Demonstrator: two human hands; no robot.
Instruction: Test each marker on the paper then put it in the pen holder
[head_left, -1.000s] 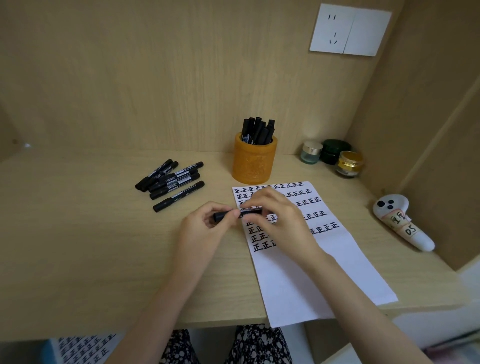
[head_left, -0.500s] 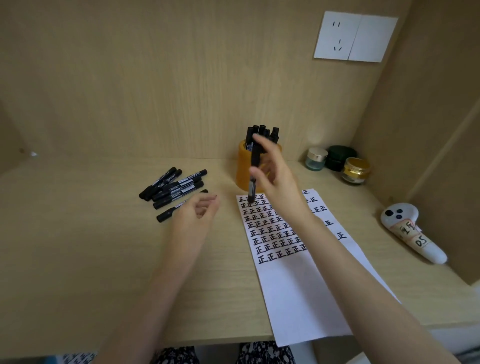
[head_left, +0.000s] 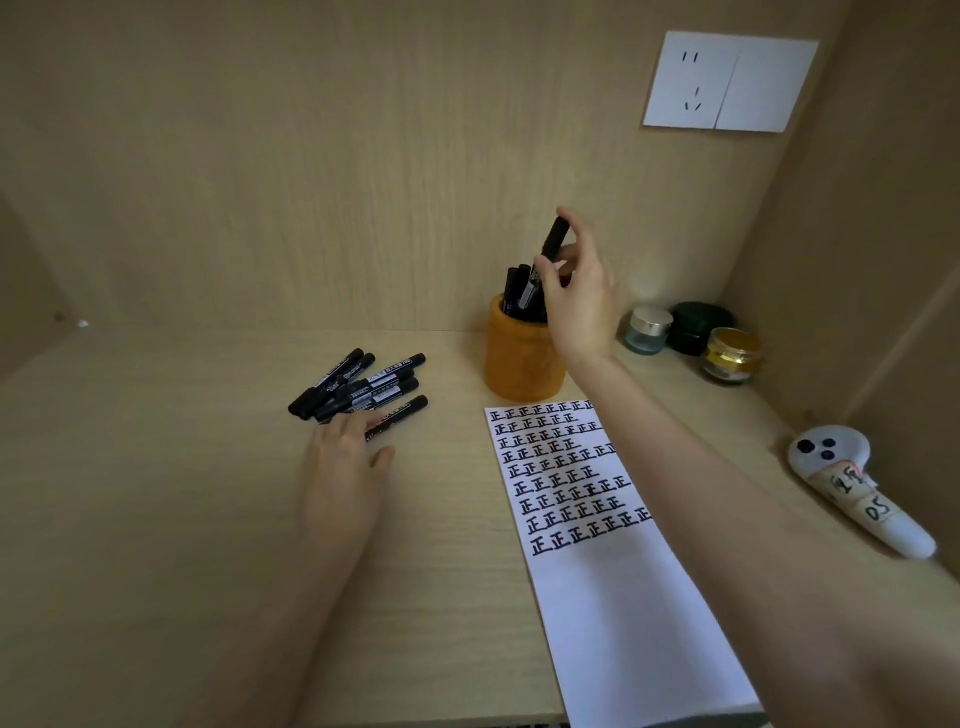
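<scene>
My right hand (head_left: 582, 296) pinches a black marker (head_left: 545, 262) near its top, its lower end among the several black markers standing in the orange pen holder (head_left: 522, 358). My left hand (head_left: 345, 467) lies flat on the desk with straight fingers, its fingertips touching the nearest marker of a loose pile of several black markers (head_left: 363, 387). A white paper (head_left: 613, 582) covered at its far half with rows of black written characters lies to the right of that hand, under my right forearm.
Three small jars (head_left: 691, 332) stand in the back right corner. A white controller (head_left: 852, 488) with a handwritten label lies along the right wall. A white wall socket (head_left: 727, 83) sits high on the back panel. The desk's front edge runs along the bottom.
My hands closed the marker over the paper, then my right hand carried it up and back into the pen holder. My left hand let go and moved left to the pile.
</scene>
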